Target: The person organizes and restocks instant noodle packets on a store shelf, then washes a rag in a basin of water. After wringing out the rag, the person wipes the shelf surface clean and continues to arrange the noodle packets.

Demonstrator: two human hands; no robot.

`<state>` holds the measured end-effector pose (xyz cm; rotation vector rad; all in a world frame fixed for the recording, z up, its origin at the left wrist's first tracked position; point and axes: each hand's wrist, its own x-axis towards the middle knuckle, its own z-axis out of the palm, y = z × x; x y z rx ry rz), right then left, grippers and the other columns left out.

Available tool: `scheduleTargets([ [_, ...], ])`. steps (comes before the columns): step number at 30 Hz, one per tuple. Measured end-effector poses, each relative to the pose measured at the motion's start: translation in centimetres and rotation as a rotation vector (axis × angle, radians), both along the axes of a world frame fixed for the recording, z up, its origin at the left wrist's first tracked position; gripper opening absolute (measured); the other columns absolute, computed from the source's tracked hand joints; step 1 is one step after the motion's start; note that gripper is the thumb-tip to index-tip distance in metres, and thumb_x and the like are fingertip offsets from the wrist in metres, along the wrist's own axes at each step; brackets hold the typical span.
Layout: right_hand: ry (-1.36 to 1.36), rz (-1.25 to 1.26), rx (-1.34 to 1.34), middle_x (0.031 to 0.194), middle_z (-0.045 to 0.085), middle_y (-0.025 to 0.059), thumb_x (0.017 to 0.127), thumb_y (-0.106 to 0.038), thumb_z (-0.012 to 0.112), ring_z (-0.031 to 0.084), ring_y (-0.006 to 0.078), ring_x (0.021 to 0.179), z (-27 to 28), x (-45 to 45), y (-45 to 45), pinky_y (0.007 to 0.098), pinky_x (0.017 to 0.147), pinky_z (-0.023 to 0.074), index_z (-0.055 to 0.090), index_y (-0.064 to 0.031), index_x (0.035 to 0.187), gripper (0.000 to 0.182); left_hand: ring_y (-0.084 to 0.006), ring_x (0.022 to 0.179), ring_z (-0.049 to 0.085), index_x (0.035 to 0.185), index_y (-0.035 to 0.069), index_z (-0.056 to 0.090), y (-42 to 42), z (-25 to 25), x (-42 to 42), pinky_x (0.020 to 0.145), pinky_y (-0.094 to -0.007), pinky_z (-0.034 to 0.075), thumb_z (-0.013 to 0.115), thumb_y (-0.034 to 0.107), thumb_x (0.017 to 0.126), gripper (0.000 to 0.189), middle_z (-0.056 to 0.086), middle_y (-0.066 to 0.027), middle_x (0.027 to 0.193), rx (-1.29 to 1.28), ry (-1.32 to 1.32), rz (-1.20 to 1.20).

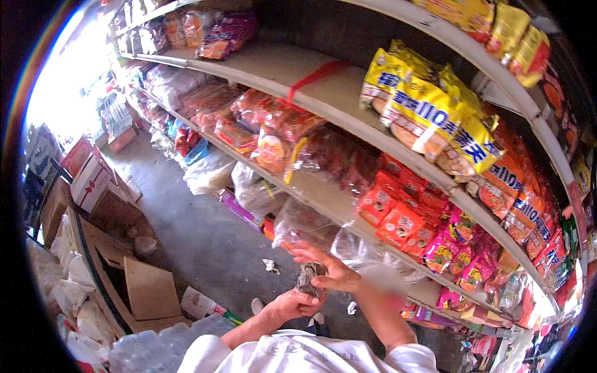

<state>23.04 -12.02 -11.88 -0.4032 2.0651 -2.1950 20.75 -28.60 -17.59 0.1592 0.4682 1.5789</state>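
Observation:
My left hand point(298, 304) is closed around the lower end of a crumpled grey-brown cloth point(307, 276), low in front of my white shirt. My right hand point(329, 269) is just above it, fingers stretched out and apart, with its thumb against or in front of the cloth. Beyond the hands runs a store shelf; its middle board point(326, 105) carries yellow bags of instant noodles point(426, 109) at the right. A red ribbon point(317, 77) lies across that board and hangs over its edge.
On the lower shelf are red snack packets point(396, 224), pink packets point(461, 252) and clear-wrapped goods point(275, 144). Plastic bags point(259, 186) bulge below. Cardboard boxes point(151, 289) and wrapped bottles point(149, 349) stand at the left. Paper scraps point(270, 266) lie on the grey floor point(182, 205).

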Motion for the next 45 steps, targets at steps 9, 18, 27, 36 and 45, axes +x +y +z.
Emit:
scheduleTargets([
  [9, -0.005, 0.359, 0.011, 0.064, 0.057, 0.0026, 0.083, -0.01, 0.052, 0.054, 0.0104, 0.059, 1.4, -15.1, -14.8, 0.0266, 0.057, 0.0459, 0.06, -0.0022, 0.099, 0.02, -0.0064, 0.042, 0.03, 0.076, 0.007, 0.049, -11.7, 2.6, -9.0, 0.039, -0.0198, 0.024, 0.064, 0.01, 0.065, 0.019, 0.035, 0.0046, 0.055, -0.212, 0.038, 0.341],
  [18, -0.062, -0.013, 0.208, 0.06, 0.055, 0.0062, 0.084, -0.01, 0.046, 0.052, 0.0118, 0.047, -2.8, -24.6, -20.2, 0.0292, 0.048, 0.0446, 0.059, -0.0021, 0.093, 0.017, -0.0074, 0.037, 0.027, 0.067, 0.014, 0.04, -13.4, 0.1, -18.0, 0.034, -0.0222, 0.021, 0.061, 0.008, 0.063, 0.022, 0.031, 0.0049, 0.052, -0.632, 0.218, 0.665],
  [27, 0.02, -0.084, 0.178, 0.066, 0.06, 0.0147, 0.083, -0.01, 0.045, 0.059, 0.0189, 0.054, -6.7, -31.8, -17.2, 0.0355, 0.053, 0.0471, 0.057, 0.0002, 0.087, 0.016, -0.0079, 0.035, 0.03, 0.061, 0.015, 0.038, -9.5, -1.9, -24.4, 0.033, -0.0226, 0.022, 0.063, 0.009, 0.063, 0.025, 0.03, 0.0052, 0.047, -0.807, 0.347, 0.781],
  [36, -0.033, -0.321, 0.352, 0.067, 0.058, 0.0153, 0.081, -0.01, 0.048, 0.058, 0.0286, 0.061, -9.3, -36.0, -13.3, 0.0386, 0.059, 0.0455, 0.056, -0.0013, 0.086, 0.013, -0.0116, 0.042, 0.042, 0.084, 0.007, 0.05, -7.1, -6.6, -30.4, 0.038, -0.0247, 0.033, 0.068, 0.015, 0.063, 0.029, 0.045, 0.0007, 0.058, -0.778, 0.663, 0.681],
  [45, -0.223, -0.836, 0.236, 0.089, 0.059, 0.0143, 0.085, -0.025, 0.052, 0.058, 0.0233, 0.086, -15.7, -40.8, -11.2, 0.0342, 0.075, 0.0444, 0.055, -0.0021, 0.095, 0.025, -0.033, 0.099, 0.048, 0.119, 0.0, 0.038, -7.2, -4.5, -37.5, 0.083, -0.0387, 0.041, 0.072, 0.019, 0.066, 0.066, 0.047, -0.0186, 0.108, -0.701, 1.785, 0.534],
])
